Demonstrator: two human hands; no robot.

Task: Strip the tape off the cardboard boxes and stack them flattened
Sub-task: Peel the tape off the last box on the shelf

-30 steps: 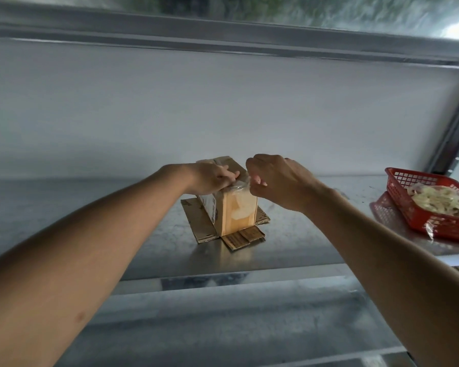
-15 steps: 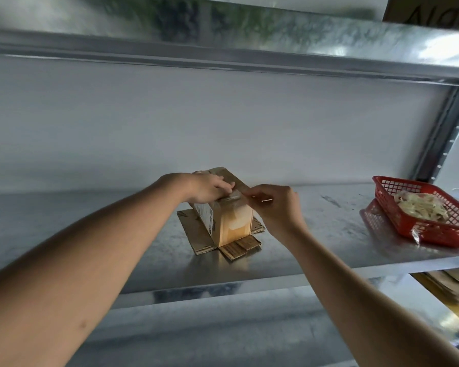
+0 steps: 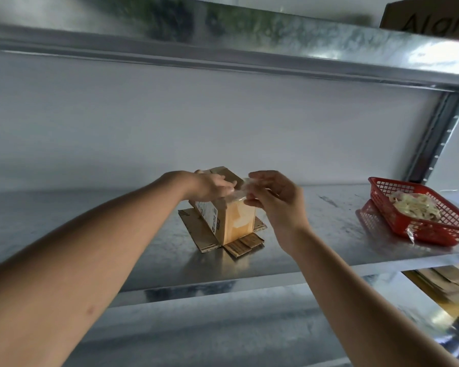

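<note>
- A small box [image 3: 227,221] is seen standing upright on a metal shelf [image 3: 329,234], its bottom flaps splayed flat on the steel.
- The box top is steadied by the left hand [image 3: 210,186], whose fingers are laid over the upper edge; whether they curl into a true grip cannot be told.
- A strip of clear tape [image 3: 240,193] is pinched in the right hand [image 3: 273,200], the grip closed on the loose end just beside the box's top right corner.
- The tape is stretched between the two hands, its far end apparently attached to the box top under the left fingers, though the film is too sheer to be traced fully.
- The coming pull is judged to turn on one relation: the box lies to the left of and just below the right hand, so the tape's long axis runs left to right across the top, and it is best drawn rightward, away from the bracing hand.
- A red basket [image 3: 382,189], well apart at the right, is seen holding crumpled tape, the likely destination.
- Flattened cardboard [image 3: 445,284] is glimpsed on the shelf below.
</note>
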